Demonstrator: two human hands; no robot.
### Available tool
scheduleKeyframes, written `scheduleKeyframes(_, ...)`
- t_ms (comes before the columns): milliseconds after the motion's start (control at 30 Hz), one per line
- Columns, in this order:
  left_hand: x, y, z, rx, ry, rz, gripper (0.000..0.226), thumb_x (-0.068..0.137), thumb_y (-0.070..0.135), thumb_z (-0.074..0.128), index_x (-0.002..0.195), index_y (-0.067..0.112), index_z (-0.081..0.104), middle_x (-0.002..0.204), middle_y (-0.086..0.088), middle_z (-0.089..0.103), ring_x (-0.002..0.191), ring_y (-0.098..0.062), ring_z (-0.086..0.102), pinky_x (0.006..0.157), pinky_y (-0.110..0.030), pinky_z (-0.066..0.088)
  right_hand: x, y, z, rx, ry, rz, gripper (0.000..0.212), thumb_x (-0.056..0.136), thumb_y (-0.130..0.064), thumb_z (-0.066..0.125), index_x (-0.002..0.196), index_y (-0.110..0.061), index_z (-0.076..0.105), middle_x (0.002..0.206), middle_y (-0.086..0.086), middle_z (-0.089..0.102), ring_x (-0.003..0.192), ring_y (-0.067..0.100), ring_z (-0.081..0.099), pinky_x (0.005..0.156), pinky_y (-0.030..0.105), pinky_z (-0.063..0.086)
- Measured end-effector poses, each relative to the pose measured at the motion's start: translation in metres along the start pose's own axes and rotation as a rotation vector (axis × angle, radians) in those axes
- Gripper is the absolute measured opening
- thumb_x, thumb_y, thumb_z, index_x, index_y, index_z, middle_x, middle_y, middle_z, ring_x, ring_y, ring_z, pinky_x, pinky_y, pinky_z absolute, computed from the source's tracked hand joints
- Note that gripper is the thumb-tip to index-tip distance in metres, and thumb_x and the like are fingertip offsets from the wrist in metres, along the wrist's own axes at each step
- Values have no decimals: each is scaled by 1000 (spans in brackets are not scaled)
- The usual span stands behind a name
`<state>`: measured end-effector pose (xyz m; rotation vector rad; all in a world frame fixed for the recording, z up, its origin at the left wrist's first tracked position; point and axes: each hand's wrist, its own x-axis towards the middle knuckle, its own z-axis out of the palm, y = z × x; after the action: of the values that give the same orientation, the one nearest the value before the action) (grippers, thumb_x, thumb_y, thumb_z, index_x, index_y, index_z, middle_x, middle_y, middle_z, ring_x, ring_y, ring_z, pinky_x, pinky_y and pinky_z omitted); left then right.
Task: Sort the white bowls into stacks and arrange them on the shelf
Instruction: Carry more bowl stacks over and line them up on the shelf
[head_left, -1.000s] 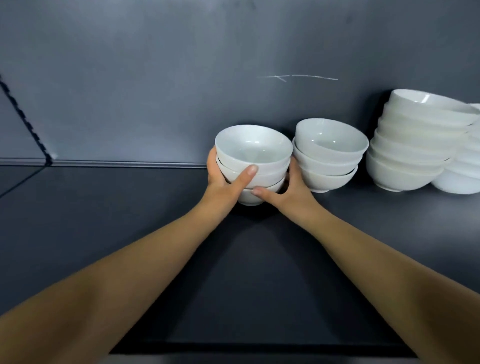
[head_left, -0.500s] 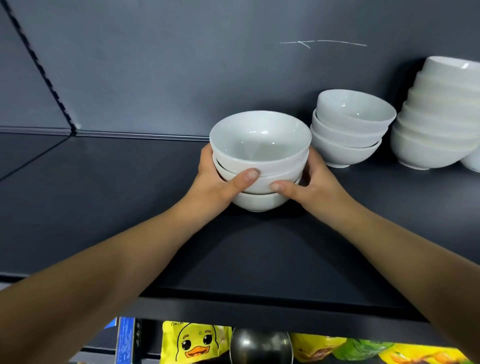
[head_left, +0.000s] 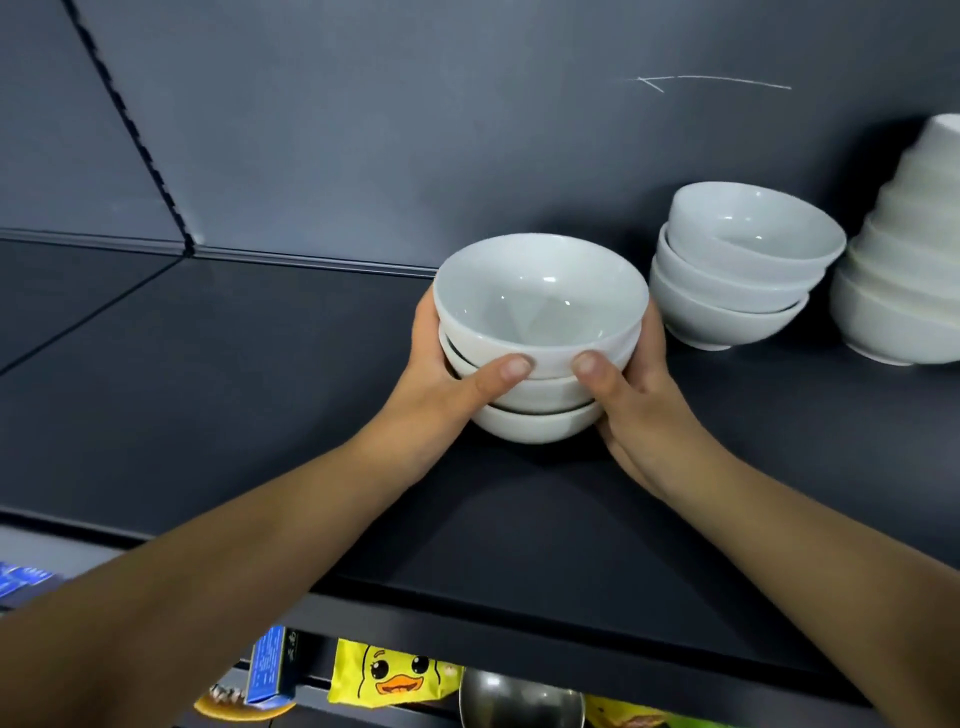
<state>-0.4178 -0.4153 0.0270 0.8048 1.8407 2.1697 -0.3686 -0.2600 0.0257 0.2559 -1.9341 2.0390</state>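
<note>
I am holding a stack (head_left: 540, 358) of three round, glossy white bowls between both hands, over the middle of the dark matte shelf (head_left: 234, 374); whether its foot is touching the shelf I cannot tell. My left hand (head_left: 441, 379) is curling around the stack's left side, thumb pressing flat on the smooth front, and my right hand (head_left: 631, 400) is cupping the right side the same way. Just to the right, a second stack (head_left: 737, 270) of three similar bowls is sitting, tilted a little. Further right, a taller stack (head_left: 904, 280) is leaning near the flat grey back wall (head_left: 415, 130). Below the shelf edge, a yellow packet (head_left: 395, 675) printed with a cartoon duck is showing.
</note>
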Motion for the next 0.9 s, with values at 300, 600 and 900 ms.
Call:
scheduleKeyframes(300,-63,52,-37,66,169,138,114,51,55,82,138,6,29,131,-14,51,121,-27,50,99,-38,42,-11,-30,65,147,-238,-64,84,59,-52,76,125,-27,31,114,-23,59,112,1,54,88,16,45)
scheduleKeyframes(600,-196,126,-141,190,512,246,102,48,58,82,128,10,41,116,-4,62,108,-19,58,89,-32,46,-40,-53,241,262,-462,-132,91,48,-62,77,122,-27,35,106,-22,64,102,-1,59,82,17,46)
scheduleKeyframes(900,-402,204,-271,347,792,269,105,45,57,83,129,10,43,116,-6,63,110,-21,59,87,-32,48,-132,-66,479,374,-765,-127,83,47,-70,66,115,-31,39,100,-32,62,94,-12,58,74,6,45)
